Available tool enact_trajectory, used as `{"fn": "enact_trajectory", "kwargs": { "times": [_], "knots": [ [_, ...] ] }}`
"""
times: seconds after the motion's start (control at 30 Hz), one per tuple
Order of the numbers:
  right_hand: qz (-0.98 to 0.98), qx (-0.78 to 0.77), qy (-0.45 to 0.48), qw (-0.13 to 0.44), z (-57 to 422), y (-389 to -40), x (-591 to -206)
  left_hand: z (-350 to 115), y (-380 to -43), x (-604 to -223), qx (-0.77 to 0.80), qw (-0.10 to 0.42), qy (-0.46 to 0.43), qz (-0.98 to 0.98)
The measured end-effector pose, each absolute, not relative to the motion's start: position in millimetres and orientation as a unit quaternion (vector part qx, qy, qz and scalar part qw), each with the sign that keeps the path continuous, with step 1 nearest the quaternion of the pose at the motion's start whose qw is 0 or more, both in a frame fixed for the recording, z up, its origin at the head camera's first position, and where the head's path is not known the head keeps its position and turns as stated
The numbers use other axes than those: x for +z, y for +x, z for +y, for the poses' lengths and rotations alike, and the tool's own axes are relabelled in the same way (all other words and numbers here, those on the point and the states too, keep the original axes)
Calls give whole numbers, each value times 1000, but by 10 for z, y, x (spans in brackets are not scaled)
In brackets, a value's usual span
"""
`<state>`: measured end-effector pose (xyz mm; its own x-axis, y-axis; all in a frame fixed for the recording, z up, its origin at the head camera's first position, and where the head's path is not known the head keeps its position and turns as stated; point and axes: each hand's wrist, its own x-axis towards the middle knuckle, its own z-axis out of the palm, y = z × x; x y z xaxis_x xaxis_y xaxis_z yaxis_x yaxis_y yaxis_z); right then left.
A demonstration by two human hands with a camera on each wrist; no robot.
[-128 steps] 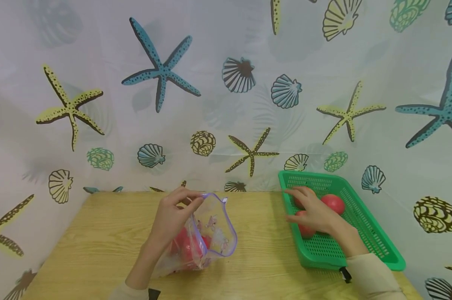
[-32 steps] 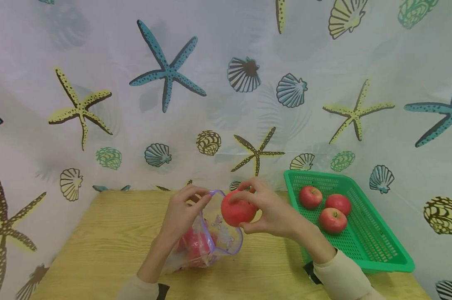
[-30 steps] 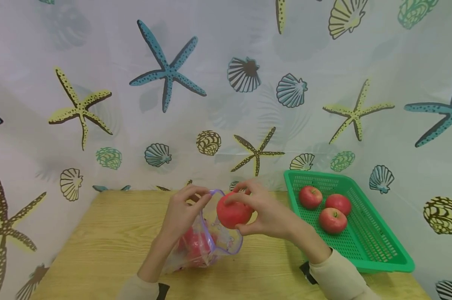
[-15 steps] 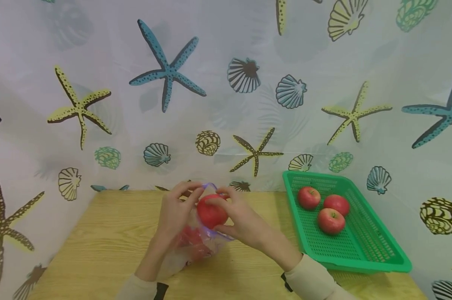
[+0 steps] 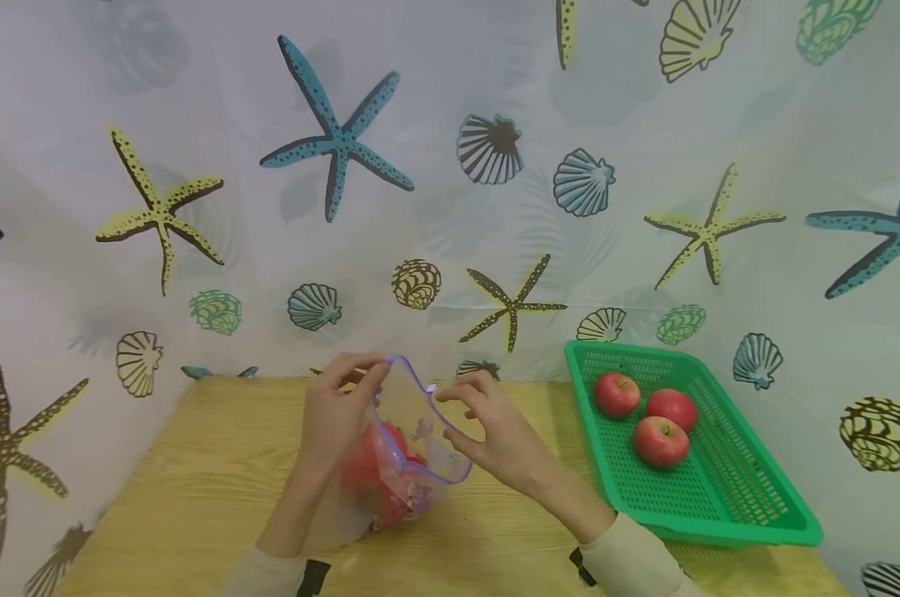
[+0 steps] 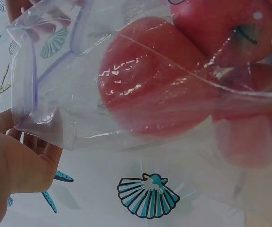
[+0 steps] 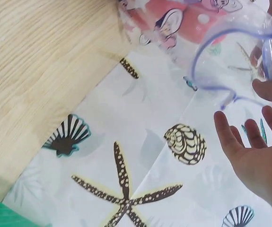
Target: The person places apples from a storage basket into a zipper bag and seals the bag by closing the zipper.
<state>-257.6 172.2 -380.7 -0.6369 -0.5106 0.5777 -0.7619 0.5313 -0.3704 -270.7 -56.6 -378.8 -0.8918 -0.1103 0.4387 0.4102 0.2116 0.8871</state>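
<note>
My left hand (image 5: 334, 414) pinches the purple-edged rim of a clear zip bag (image 5: 408, 493), which leans on the table with its mouth agape. Several red apples (image 6: 150, 80) lie inside it, pressed against the clear plastic in the left wrist view. Just right of the mouth hovers my right hand (image 5: 504, 431), fingers spread and slightly bent, holding nothing. Its thumb is close to the rim; whether they touch I cannot tell. The right wrist view shows these fingers (image 7: 228, 135) apart, beside the bag's printed side (image 7: 169, 26).
A green plastic basket (image 5: 718, 531) stands at the right with three apples (image 5: 660, 442) in it. The wooden table (image 5: 196, 489) ends at a white curtain (image 5: 435, 207) printed with starfish and shells. A black strap (image 5: 313, 578) shows at my left cuff.
My right hand took an apple from the basket, carried it left to the bag's mouth and let go of it inside. It has since drawn back slightly right. The left hand kept its pinch.
</note>
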Motion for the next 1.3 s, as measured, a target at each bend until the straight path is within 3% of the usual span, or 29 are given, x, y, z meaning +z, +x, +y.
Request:
{"fn": "enact_trajectory", "kwargs": {
  "times": [0.27,0.77,1.3],
  "knots": [
    [-890,257,320,197,2223,-2597,-3718,-536,-2742,-3812,-592,183,-118,-776],
    [-962,145,206,101,3182,-2772,-3539,-486,-2730,-3814,-572,186,-149,-785],
    [-983,104,153,18,3911,-3013,-3771,-464,-2709,-3866,-565,187,-177,-784]
  ]
}}
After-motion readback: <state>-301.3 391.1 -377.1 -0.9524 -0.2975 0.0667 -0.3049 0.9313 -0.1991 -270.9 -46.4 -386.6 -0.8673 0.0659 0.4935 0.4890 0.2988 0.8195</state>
